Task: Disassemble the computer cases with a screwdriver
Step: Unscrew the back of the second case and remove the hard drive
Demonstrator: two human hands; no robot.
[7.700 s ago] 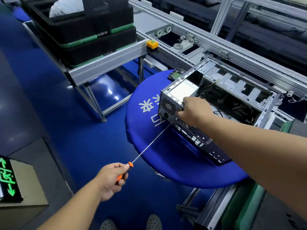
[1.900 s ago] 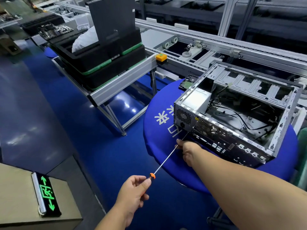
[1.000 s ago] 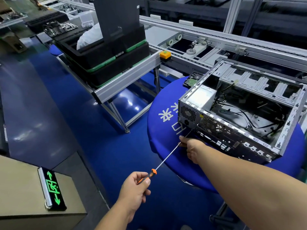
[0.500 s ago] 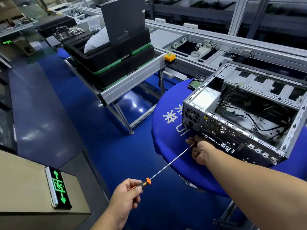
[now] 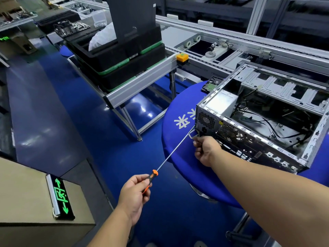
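The screwdriver [image 5: 173, 152] tip, half a second earlier low on the rear panel of the open computer case [image 5: 256, 125] at the right hand, now meets the panel's near-left corner beside the power-supply grille; the case lies on the blue round table [image 5: 179, 157]. The left hand [image 5: 135, 195] grips the orange handle; the right hand [image 5: 204, 149], fingers curled, pinches the shaft near the tip, suggesting another screw is being engaged.

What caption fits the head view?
Left hand holds long screwdriver to computer case rear corner; right hand beside tip.
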